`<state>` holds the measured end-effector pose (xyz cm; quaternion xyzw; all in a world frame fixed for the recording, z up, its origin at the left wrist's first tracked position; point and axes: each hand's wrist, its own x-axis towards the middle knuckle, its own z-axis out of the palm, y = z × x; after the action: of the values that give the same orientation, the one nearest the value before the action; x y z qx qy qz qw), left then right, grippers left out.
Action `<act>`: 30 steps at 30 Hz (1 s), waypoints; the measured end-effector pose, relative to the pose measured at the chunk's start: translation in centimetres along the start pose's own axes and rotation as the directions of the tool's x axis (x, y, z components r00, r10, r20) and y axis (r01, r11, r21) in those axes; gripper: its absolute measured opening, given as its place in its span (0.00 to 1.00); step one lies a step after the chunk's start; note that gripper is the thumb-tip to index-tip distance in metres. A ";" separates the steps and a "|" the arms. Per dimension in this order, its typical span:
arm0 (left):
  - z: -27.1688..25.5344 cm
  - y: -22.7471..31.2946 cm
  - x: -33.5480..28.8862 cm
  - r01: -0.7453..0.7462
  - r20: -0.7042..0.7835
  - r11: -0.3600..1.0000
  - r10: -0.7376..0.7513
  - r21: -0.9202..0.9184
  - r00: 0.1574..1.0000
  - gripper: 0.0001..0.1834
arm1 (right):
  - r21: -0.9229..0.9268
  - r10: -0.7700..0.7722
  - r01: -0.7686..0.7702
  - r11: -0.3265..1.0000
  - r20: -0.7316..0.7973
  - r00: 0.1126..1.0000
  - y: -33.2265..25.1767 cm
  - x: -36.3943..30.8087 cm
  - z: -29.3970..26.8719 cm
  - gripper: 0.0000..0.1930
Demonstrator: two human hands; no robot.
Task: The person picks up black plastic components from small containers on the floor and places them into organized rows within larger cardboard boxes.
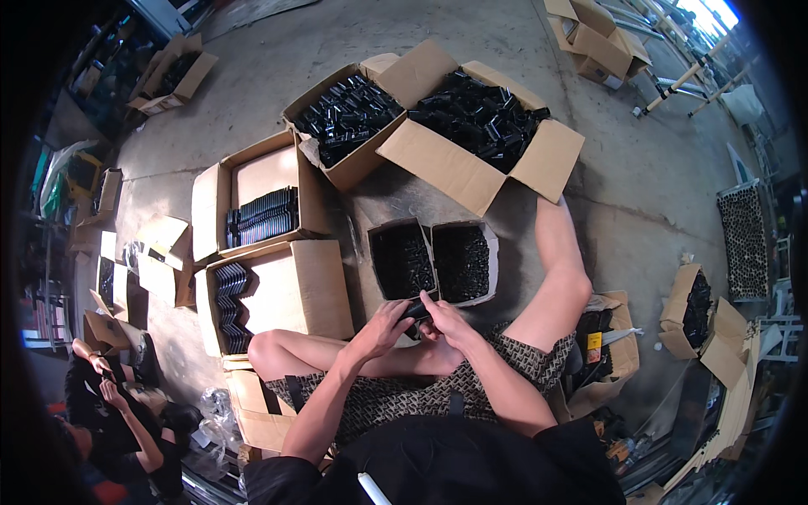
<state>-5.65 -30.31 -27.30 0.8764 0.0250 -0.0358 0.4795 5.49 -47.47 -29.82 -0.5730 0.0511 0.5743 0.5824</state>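
My left hand (pixel 389 326) and my right hand (pixel 448 323) meet in front of my lap. Both are closed around a small black plastic part (pixel 416 310), whose exact shape the fingers partly hide. Just beyond them, two small open boxes stand side by side: the left box (pixel 372 263) and the right box (pixel 494 268), each with many tiny black pieces inside. Farther off, a cardboard box (pixel 364 165) holds a heap of glossy black parts, and another box (pixel 454 168) with spread flaps is full of similar ones.
On my left, two cartons contain neat rows of black parts (pixel 263 217) and angled black pieces (pixel 232 305). An open carton (pixel 619 370) stands by my right knee. At the lower left sits another person (pixel 126 412). A dark rack of tubes (pixel 744 242) lies far right.
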 end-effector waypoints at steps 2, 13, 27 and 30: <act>-1.6 1.7 0.4 0.249 0.139 0.946 -0.223 -0.207 0.965 0.24 | 0.004 0.028 -0.028 1.000 0.012 1.000 0.2 0.4 -0.1 0.31; -1.3 -1.2 -1.1 0.286 0.059 0.918 -0.281 -0.275 0.958 0.28 | -0.112 0.162 -0.156 0.981 0.042 0.986 0.3 3.7 0.2 0.35; 1.4 -5.1 -0.1 0.356 -0.210 0.884 -0.427 -0.304 0.880 0.30 | -0.987 -0.518 0.128 -0.092 0.157 0.841 1.2 15.9 0.0 0.09; 0.5 -3.7 0.3 0.341 -0.261 0.916 -0.389 -0.209 0.884 0.30 | -0.987 -0.547 0.119 -0.109 0.160 0.821 -0.2 15.6 -0.3 0.09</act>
<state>-5.69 -28.71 -30.69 0.8106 0.2645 0.0086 0.5224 11.04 -38.16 -41.01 -0.8804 -0.4262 0.1716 0.1175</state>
